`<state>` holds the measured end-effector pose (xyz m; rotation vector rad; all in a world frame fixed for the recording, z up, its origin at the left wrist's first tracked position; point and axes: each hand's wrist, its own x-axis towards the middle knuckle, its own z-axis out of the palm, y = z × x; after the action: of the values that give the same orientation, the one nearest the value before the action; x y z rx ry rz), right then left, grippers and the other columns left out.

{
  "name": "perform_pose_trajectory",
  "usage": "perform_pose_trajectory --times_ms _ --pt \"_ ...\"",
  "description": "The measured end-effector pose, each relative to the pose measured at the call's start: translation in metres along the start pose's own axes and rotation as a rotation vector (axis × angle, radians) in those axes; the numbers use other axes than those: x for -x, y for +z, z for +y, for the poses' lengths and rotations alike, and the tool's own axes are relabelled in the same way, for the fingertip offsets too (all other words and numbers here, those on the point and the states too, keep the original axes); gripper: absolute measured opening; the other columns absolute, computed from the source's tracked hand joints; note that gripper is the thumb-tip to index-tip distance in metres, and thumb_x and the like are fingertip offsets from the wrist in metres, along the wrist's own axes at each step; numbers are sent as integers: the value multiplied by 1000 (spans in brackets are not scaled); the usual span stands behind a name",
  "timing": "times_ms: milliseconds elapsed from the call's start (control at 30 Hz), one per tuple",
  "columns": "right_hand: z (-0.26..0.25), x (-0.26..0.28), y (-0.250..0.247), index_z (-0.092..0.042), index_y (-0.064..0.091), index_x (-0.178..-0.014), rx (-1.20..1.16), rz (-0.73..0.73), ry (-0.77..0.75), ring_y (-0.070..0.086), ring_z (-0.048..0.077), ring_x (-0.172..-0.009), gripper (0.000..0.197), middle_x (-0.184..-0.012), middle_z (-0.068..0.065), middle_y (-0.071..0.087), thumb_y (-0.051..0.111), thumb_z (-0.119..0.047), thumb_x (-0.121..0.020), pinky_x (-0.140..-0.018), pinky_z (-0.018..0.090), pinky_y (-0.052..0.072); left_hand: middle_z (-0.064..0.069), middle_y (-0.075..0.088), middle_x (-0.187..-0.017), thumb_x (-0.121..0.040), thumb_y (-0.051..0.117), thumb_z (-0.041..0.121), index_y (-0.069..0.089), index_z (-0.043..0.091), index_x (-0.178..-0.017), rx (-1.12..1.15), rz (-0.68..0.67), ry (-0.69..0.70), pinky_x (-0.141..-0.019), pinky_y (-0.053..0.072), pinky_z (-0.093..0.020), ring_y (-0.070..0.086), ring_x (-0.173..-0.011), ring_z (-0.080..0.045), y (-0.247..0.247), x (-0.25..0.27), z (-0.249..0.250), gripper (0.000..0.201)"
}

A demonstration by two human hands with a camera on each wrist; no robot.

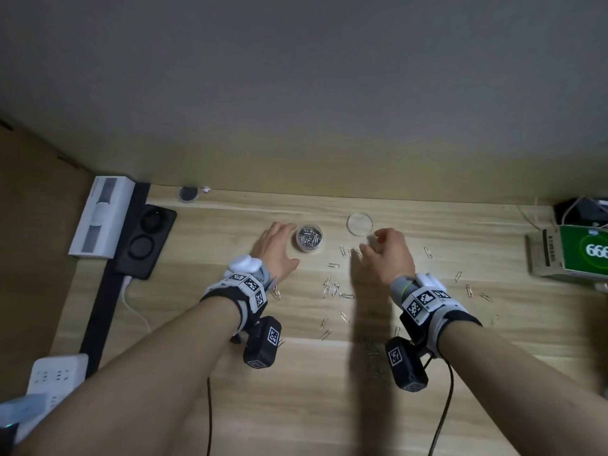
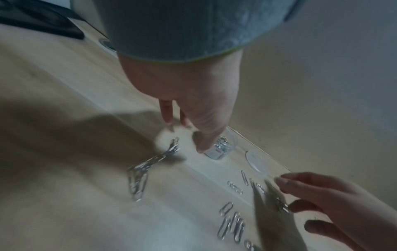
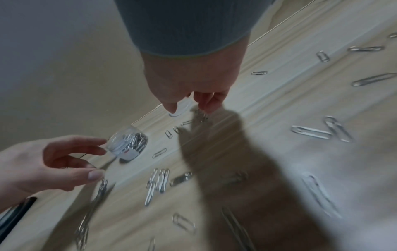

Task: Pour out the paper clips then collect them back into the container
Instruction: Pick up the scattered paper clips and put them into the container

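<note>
While my left hand [image 1: 275,246] rests relaxed beside small clear round container [image 1: 309,237] of silver paper clips, centre frame, my right hand [image 1: 390,255] pinches clip bunch [image 3: 199,115]; loose clips [image 1: 332,287] scattered on wooden desk [image 1: 329,390].

Small clear round container [image 1: 309,238] upright on desk, open, part-full of silver paper clips [image 1: 333,288]; many more clips scattered nearby.

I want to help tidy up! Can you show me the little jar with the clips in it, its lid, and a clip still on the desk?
jar [image 1: 309,237]: head view, on the clips showing inside it.
lid [image 1: 360,223]: head view, its clear middle.
loose clip [image 1: 333,265]: head view, its middle.
</note>
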<state>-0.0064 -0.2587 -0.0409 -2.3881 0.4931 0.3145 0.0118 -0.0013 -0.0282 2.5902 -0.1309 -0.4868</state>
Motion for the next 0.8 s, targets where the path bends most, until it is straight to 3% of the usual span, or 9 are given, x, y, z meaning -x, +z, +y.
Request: perform_pose_trajectory --times_ms 333,633,800 --pt "42 84 11 -19 62 -106 49 -77 -4 61 22 -98 32 -111 4 61 72 -36 -80 -86 33 50 1 49 -121 -75 70 24 60 19 -122 -55 -130 -96 -95 46 -34 51 -112 -21 32 105 -11 48" --pt "84 161 14 -28 63 -100 85 -53 -6 56 21 -106 34 -104 -2 55 77 -40 -72 -91 33 48 -2 47 -121 -71 74 24 60 17 -120 -49 -166 57 -92 43 -31 47 -112 -24 71 158 0 51" --pt "110 196 16 -27 62 -108 141 -70 36 54 23 -107 56 -111 1 51 82 -47 -60 -91 34 49 -2 46 -123 -75 71 21 61 15 -117 -36 -223 151 -90 46 -34 47 -114 -24 95 165 16 43"
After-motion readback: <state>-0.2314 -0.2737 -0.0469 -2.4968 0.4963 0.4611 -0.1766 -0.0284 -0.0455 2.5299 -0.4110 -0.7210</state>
